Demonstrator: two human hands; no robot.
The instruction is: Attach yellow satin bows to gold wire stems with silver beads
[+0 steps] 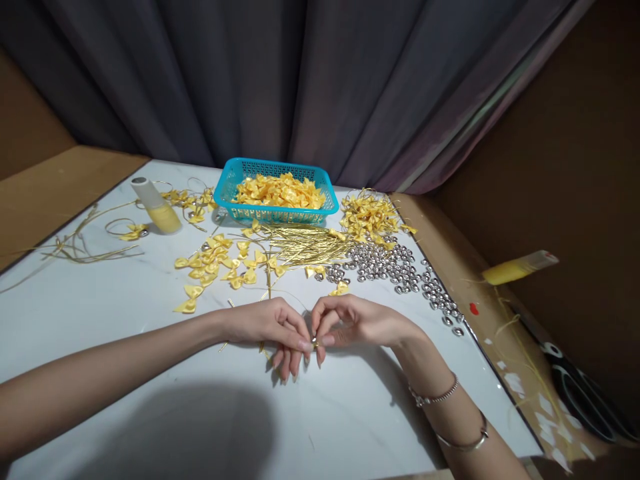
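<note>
we pinch a small silver piece point(314, 341), with a bit of gold beside it, on the near side of the turquoise basket point(270, 215), well apart from it. the thumb and fingers of our left hand point(280, 331) are clamped on it from one side, and those of our right hand point(345, 321) from the other, so the fingertips meet around it. between our hands and the basket we see a bundle of gold cords point(310, 245), with loose yellow bows point(213, 257) to the basket's near left and a spread of silver pieces point(383, 261) to its near right. the basket holds a heap of yellow satin bows point(280, 191); just right of it sits a pile of corded bows point(367, 215). left of the basket we have a bottle point(163, 212), tilted in our view, with yellow lower down. scissors point(580, 393) lie far to the basket's right, nearer us, and a dark curtain point(260, 80) hangs behind it.
</note>
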